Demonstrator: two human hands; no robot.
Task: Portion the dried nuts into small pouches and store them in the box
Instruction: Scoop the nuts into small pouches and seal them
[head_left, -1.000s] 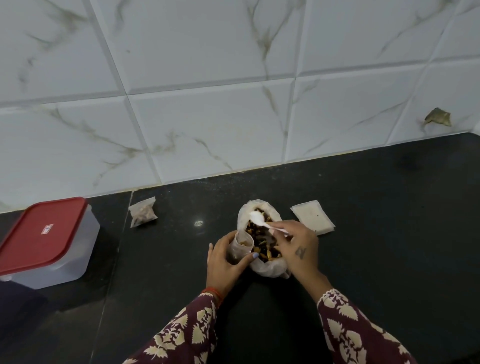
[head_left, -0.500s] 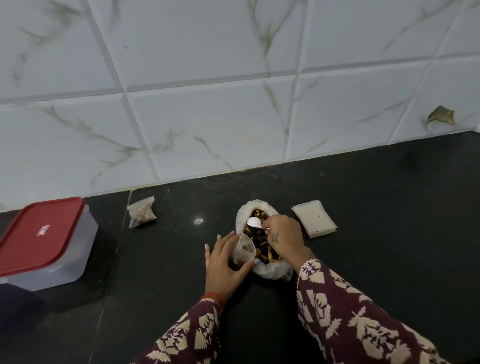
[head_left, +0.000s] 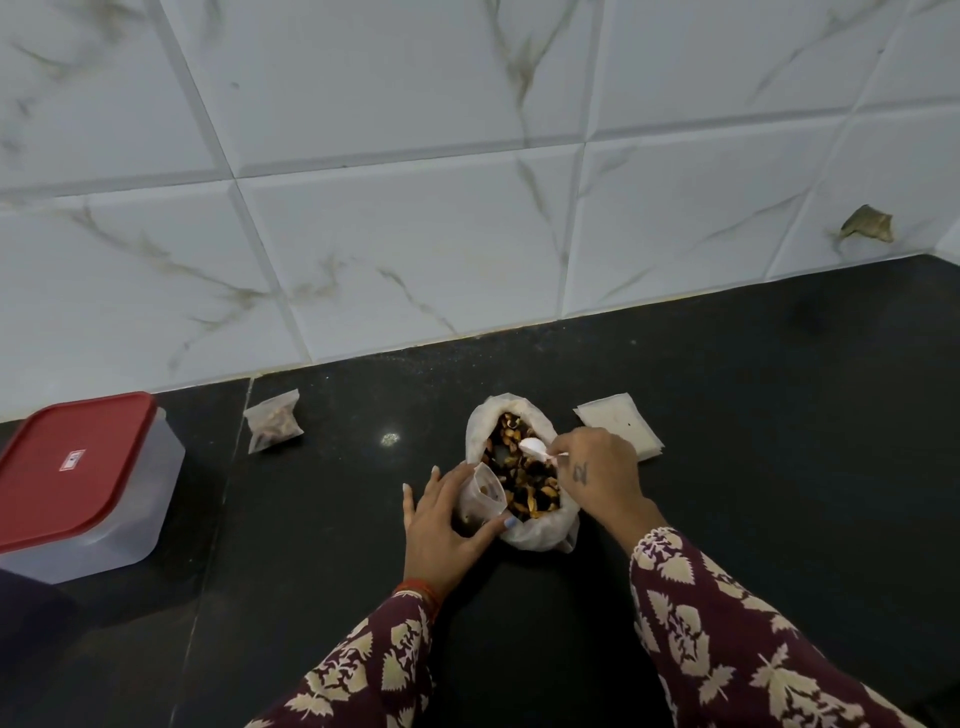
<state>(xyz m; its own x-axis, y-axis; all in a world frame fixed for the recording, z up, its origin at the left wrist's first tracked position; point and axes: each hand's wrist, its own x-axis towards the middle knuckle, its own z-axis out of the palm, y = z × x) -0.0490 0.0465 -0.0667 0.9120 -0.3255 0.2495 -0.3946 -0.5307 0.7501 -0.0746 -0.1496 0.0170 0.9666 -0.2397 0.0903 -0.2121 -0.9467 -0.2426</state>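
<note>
Reaching in from the lower edge in patterned maroon sleeves, both hands at the open bag (head_left: 540, 532) on the black counter (head_left: 727, 415). Left hand (head_left: 449, 525) curled round a small clear pouch (head_left: 482, 496) — thumb along its near side with a pale-blue nail at the bag's rim, fingers wrapped behind, pouch mouth held open and tilted toward the bag, touching its left wall. Right hand (head_left: 597, 475) bent over the bag's right side, fingertips pinching the handle of a white spoon (head_left: 535, 447); bowl of the spoon facing up just above the nuts (head_left: 524, 483), whether loaded or not too small to tell. Small dark marking on the back of that hand.

Nuts mixed brown, dark and tan, heaped inside the rolled-down white bag. A few pieces visible in the held pouch. Filled pouch (head_left: 272, 427) lying flat to the left, near the wall, apart from the bag. Flat stack of empty pouches (head_left: 618, 422) just behind the right hand. Box (head_left: 85, 483) far left — translucent body, red lid shut, well apart from the bag. White marbled tiles (head_left: 467, 234) behind.
</note>
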